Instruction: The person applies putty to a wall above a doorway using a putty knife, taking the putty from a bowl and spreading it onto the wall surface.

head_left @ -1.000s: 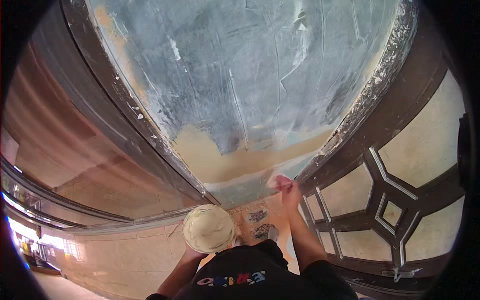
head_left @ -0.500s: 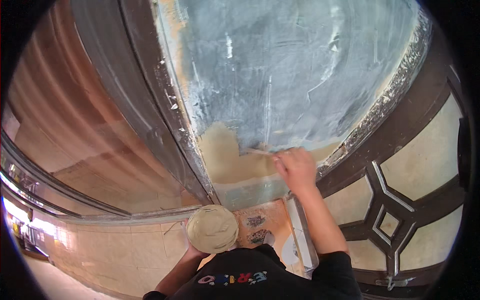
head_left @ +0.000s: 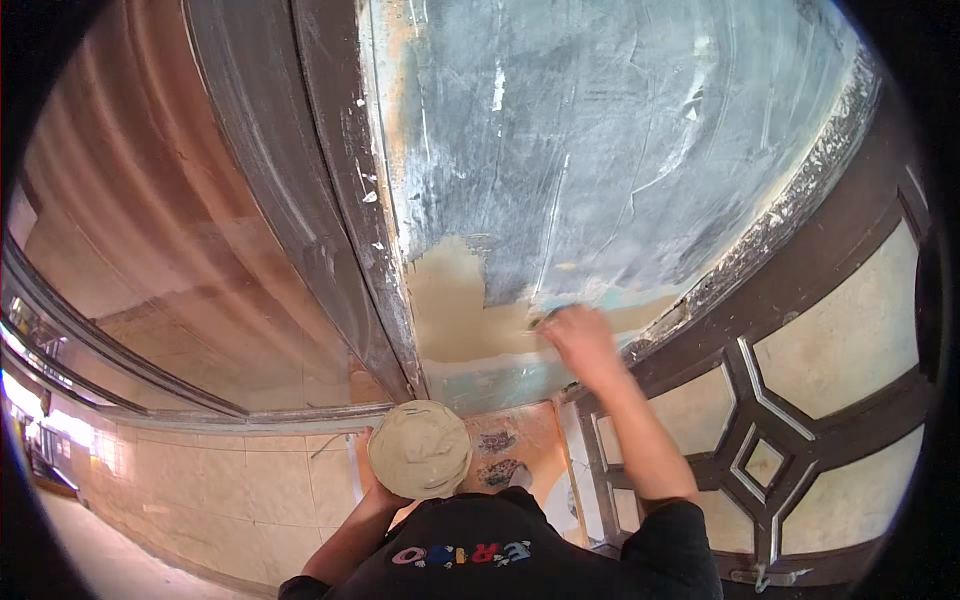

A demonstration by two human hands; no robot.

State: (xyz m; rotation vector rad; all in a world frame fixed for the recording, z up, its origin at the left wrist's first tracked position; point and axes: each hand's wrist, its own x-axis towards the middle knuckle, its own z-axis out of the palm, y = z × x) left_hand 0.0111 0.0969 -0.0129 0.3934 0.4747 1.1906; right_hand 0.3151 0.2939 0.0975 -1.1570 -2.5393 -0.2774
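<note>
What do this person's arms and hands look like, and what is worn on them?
Both forearms are bare, coming out of short black sleeves of a dark top with coloured lettering on the front. The right hand wears no glove and shows motion blur. The left hand is mostly hidden; no glove, watch or ring is visible.

Daylight is even and fairly bright, without hard shadows. The strongest light enters at eight o'clock, where a window strip burns out to white glare. The right hand is smeared by motion blur. Straight frame edges bow strongly toward the rim, and a black fisheye border closes off every corner.
</note>
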